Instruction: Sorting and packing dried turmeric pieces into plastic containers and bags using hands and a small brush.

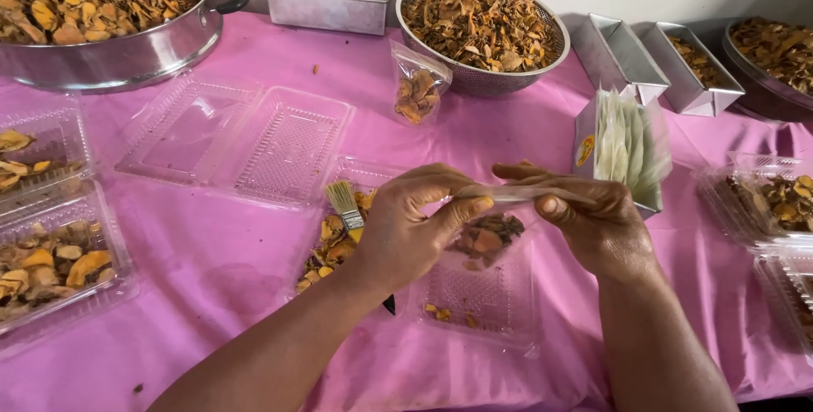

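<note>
Item: small clear bag (487, 238) of dried orange slices, held above an open plastic tray (483, 302) on the pink tablecloth (212, 268). Left hand (406, 226) and right hand (593, 226) both pinch its top strip (best pressed evenly, end to end). Brush (345, 204) alongside.

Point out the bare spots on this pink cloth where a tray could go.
Bare pink cloth lies between the filled tray and the left hand; a smaller patch sits between the open clamshell and the small bag. The right side by the pouch box is crowded.
</note>
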